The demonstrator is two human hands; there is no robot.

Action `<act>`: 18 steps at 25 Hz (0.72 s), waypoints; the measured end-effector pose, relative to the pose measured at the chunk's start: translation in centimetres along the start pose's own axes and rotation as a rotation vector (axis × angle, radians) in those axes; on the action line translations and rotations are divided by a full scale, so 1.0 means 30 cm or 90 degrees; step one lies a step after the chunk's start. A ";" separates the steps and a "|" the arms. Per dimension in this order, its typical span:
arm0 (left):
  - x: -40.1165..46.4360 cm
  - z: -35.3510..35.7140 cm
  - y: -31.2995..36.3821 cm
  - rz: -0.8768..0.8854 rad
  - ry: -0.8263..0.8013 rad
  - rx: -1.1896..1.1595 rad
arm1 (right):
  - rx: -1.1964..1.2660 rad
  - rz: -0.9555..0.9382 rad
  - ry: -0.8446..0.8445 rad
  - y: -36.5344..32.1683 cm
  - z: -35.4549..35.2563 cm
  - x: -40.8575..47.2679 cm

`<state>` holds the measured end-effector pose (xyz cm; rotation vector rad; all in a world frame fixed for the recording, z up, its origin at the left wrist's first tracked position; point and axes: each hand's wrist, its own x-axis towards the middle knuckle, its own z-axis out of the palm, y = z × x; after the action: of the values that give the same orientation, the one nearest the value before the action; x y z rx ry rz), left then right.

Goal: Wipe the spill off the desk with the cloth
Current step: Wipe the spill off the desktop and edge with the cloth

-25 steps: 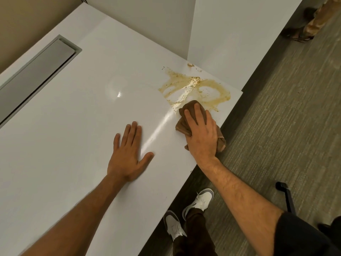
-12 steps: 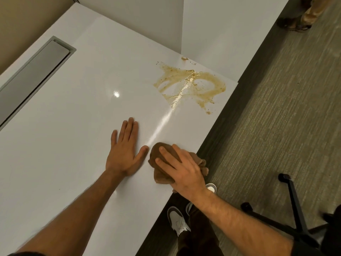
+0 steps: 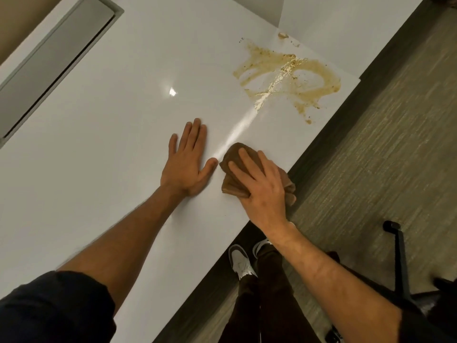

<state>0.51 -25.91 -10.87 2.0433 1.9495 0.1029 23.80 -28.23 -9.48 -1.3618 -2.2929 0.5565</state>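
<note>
A tan-brown spill (image 3: pixel 284 73) with gritty streaks is smeared across the far right corner of the glossy white desk (image 3: pixel 111 144). Well short of it, near the desk's right edge, lies a crumpled brown cloth (image 3: pixel 233 159). My right hand (image 3: pixel 262 186) presses down on the cloth with its fingers laid over the top, and part of the cloth bulges out past the edge. My left hand (image 3: pixel 185 167) rests flat on the bare desk just left of the cloth, fingers spread, with its thumb tip close to the cloth.
A grey recessed cable tray (image 3: pixel 54 58) runs along the desk's far left. A white partition (image 3: pixel 346 28) stands behind the spill. Beyond the desk's right edge are grey carpet, my white shoes (image 3: pixel 241 261) and a black chair base (image 3: pixel 400 263).
My right hand has dragged the cloth back from the near edge of the spill to a spot beside my left thumb. My left hand has stayed flat in place.
</note>
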 end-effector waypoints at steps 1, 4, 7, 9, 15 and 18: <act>0.000 -0.001 0.000 0.002 0.004 0.000 | 0.003 -0.051 -0.015 -0.010 0.017 -0.011; 0.004 -0.011 0.001 0.008 0.001 -0.004 | 0.035 -0.244 -0.100 0.025 0.016 -0.041; 0.003 -0.019 0.007 0.004 0.000 -0.004 | 0.099 -0.387 -0.247 0.095 -0.036 -0.055; -0.002 -0.017 0.006 0.003 0.004 -0.013 | 0.129 -0.421 -0.318 0.139 -0.096 -0.081; -0.004 -0.017 0.013 -0.010 0.003 -0.030 | 0.479 0.125 -0.177 0.249 -0.324 -0.101; -0.004 -0.017 0.016 -0.008 0.004 -0.033 | 0.466 0.209 0.014 0.201 -0.355 -0.007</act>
<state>0.83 -25.94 -10.24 1.9990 1.9429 0.1561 33.98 -24.40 -3.83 -1.3263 -1.5766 1.3133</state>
